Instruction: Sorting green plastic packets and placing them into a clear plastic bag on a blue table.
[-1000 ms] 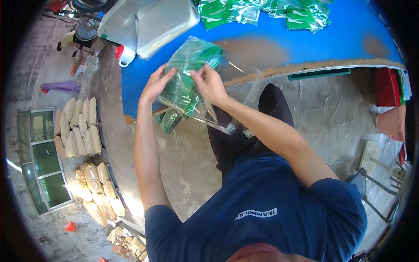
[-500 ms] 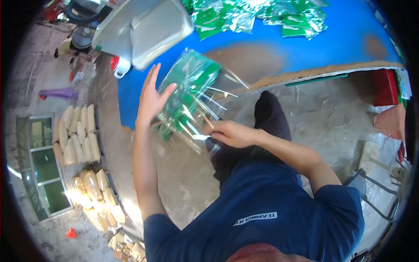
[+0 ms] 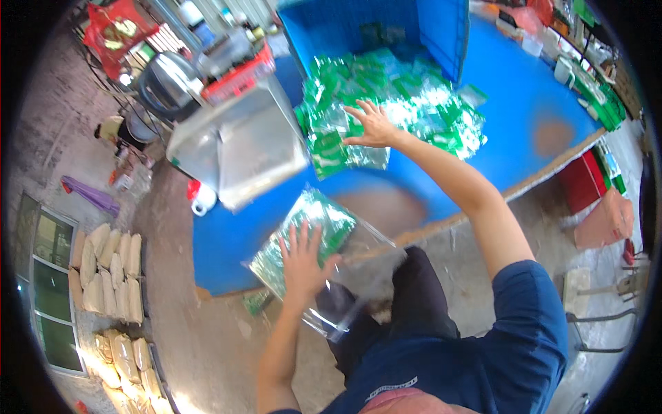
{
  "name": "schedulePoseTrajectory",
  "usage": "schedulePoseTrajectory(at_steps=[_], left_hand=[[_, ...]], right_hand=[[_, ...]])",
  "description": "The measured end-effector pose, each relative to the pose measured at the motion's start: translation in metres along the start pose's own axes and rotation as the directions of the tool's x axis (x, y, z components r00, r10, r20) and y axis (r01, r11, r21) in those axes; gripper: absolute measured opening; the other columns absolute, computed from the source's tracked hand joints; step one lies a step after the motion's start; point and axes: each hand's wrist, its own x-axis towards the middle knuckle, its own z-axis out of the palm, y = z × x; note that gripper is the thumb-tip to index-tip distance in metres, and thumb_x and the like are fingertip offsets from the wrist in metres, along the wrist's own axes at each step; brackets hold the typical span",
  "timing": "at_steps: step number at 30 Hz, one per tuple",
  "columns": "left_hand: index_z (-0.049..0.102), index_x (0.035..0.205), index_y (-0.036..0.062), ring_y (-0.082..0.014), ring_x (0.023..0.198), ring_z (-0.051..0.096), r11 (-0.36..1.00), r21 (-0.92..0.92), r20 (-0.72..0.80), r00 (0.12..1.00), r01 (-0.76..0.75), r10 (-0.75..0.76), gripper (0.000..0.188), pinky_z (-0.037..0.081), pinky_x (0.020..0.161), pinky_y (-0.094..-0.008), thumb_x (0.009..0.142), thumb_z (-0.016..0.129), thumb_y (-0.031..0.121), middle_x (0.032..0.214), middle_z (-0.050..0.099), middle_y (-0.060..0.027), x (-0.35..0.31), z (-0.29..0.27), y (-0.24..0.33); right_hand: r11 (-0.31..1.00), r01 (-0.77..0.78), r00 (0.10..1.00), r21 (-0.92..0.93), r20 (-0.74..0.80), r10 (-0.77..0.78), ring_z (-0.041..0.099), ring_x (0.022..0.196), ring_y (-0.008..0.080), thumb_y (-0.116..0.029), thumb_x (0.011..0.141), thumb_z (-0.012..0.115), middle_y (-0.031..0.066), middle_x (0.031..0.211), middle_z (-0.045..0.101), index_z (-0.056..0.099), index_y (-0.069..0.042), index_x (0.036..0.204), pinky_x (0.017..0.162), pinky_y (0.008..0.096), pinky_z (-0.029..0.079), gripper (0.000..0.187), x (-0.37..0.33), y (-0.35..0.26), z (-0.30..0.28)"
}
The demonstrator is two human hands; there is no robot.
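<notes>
My left hand [image 3: 303,263] lies with fingers spread on a clear plastic bag [image 3: 332,222] that has green-and-silver packets inside. This bag rests at the near edge of the blue table, and its transparent end hangs over the edge toward my legs. Farther off, my right hand [image 3: 374,127] reaches out, fingers apart and holding nothing, above the near part of a heap of small shiny green packets [image 3: 420,103]. Whether its fingertips touch the packets I cannot tell.
A blue crate [image 3: 441,31] lies tipped behind the heap on the blue table [image 3: 507,90]. To the left are a translucent plastic bin [image 3: 258,155] and a red-and-white mug [image 3: 203,199]. Filled sacks [image 3: 107,272] stack by the window. A pink bucket [image 3: 603,219] stands at right.
My right hand has left the bag's open end and moved forward over the heap. My left hand now lies flat on the bag instead of beside it. The view has tilted up, showing the crate.
</notes>
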Motion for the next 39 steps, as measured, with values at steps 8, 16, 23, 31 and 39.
schedulePoseTrajectory(at_steps=[8,16,23,31,39], left_hand=[[0.043,0.148,0.0122,-0.0432,0.144,0.025,0.997,-0.020,0.020,0.997,0.075,-0.075,0.081,0.013,0.116,-0.0627,0.084,0.066,0.055,0.157,0.031,-0.0182,-0.018,-0.008,-0.020],[0.033,0.152,0.0090,-0.0417,0.148,0.017,0.988,0.084,0.069,0.988,0.132,-0.138,0.083,0.007,0.119,-0.0581,0.086,0.066,0.047,0.160,0.025,-0.0188,0.017,-0.006,-0.106],[0.034,0.152,0.0075,-0.0415,0.148,0.017,0.982,0.169,0.020,0.995,0.089,-0.094,0.080,0.008,0.119,-0.0562,0.089,0.061,0.050,0.159,0.025,-0.0199,0.031,0.003,-0.126],[0.032,0.154,0.0138,-0.0369,0.149,0.017,0.991,0.132,0.106,0.994,-0.018,0.004,0.078,0.011,0.120,-0.0545,0.090,0.064,0.045,0.162,0.023,-0.0121,-0.007,-0.013,-0.130],[0.046,0.142,0.0103,-0.0344,0.149,0.019,0.913,0.404,0.148,0.989,-0.053,-0.008,0.064,0.013,0.120,-0.0546,0.083,0.070,0.014,0.158,0.031,-0.0093,-0.027,-0.055,-0.147]], right_hand=[[0.897,-0.317,0.921,-0.308,0.125,0.369,0.013,0.147,0.0482,-0.093,0.060,0.055,0.0225,0.160,0.021,0.031,-0.026,0.154,0.111,0.0735,0.009,0.117,0.113,0.051,0.009],[0.934,-0.237,0.970,-0.268,-0.022,0.240,0.018,0.144,0.0504,-0.095,0.061,0.051,0.0253,0.154,0.029,0.045,-0.021,0.147,0.108,0.0765,0.010,0.114,0.060,0.050,0.041],[0.962,-0.228,0.967,-0.153,0.079,0.242,0.014,0.146,0.0505,-0.094,0.063,0.050,0.0253,0.157,0.024,0.039,-0.024,0.151,0.109,0.0758,0.011,0.113,-0.001,0.020,0.052],[0.983,-0.145,0.981,-0.108,-0.146,0.129,0.020,0.144,0.0495,-0.081,0.084,0.042,0.0265,0.154,0.029,0.031,-0.020,0.154,0.112,0.0708,0.015,0.094,-0.034,-0.058,0.036],[0.978,0.165,0.967,-0.128,0.217,-0.134,0.020,0.145,0.0471,-0.082,0.082,0.045,0.0205,0.154,0.032,0.040,-0.022,0.149,0.112,0.0698,0.016,0.090,-0.110,-0.075,0.023]])
